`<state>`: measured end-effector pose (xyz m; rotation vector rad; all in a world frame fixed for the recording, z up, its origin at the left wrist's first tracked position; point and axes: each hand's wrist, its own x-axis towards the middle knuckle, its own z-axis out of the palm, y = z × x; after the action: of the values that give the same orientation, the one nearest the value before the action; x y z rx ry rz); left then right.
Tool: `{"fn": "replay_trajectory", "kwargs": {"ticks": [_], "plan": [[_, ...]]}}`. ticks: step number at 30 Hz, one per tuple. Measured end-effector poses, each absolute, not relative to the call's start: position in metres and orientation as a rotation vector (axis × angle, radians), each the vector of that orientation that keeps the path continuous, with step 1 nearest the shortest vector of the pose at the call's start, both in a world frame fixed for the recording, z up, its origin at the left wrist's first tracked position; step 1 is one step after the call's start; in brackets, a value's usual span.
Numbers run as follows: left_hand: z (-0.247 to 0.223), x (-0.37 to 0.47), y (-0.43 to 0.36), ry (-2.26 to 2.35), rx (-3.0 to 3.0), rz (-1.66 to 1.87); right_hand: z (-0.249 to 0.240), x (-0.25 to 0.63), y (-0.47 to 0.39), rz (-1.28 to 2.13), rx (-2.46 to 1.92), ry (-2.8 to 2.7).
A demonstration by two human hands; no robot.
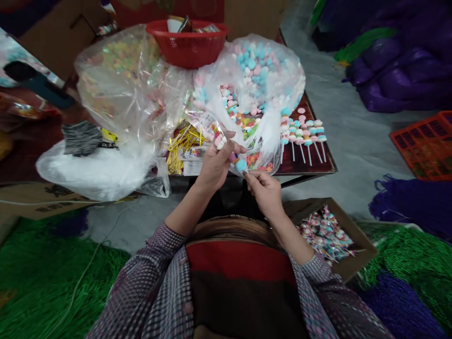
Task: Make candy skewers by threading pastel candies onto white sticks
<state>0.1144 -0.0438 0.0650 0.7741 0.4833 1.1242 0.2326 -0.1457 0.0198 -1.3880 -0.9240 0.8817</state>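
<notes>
My left hand (216, 165) is closed, with a pink and white marshmallow candy (220, 141) at its fingers. Clear printed wrapping lies right behind that candy, and I cannot tell whether the hand holds it too. Just to the right, my right hand (264, 189) pinches the stick of a marshmallow lollipop (240, 164) whose blue end shows; my left fingers hide part of it. Beyond the hands, a clear bag (271, 125) lies around a tray of colourful gummies (252, 160). Several finished-looking marshmallow lollipops (307, 134) lie in a row at the table's right edge.
Big clear bags of yellow-green candy (120, 70) and marshmallows (259, 61) flank a red basket (189, 47). Gold twist ties (180, 148) lie left of my hands. A cardboard box of wrapped lollipops (328, 235) stands at lower right, an orange crate (423, 146) beyond it.
</notes>
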Motion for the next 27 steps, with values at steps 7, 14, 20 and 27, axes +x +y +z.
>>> {"fn": "replay_trajectory", "kwargs": {"ticks": [7, 14, 20, 27], "plan": [[0.074, 0.101, -0.045, 0.45, 0.939, 0.995, 0.021, 0.232, -0.144, 1.439, -1.018, -0.695], [0.086, 0.108, -0.041, 0.598, 0.827, 1.132, 0.018, 0.236, -0.146, 1.168, -1.146, -0.887], [0.079, 0.123, -0.052, 0.62, 0.856, 1.101, 0.024, 0.231, -0.161, 0.907, -1.331, -0.993], [0.081, 0.11, -0.058, 0.504, 0.977, 0.994, 0.017, 0.23, -0.163, 1.232, -1.161, -0.893]]}}
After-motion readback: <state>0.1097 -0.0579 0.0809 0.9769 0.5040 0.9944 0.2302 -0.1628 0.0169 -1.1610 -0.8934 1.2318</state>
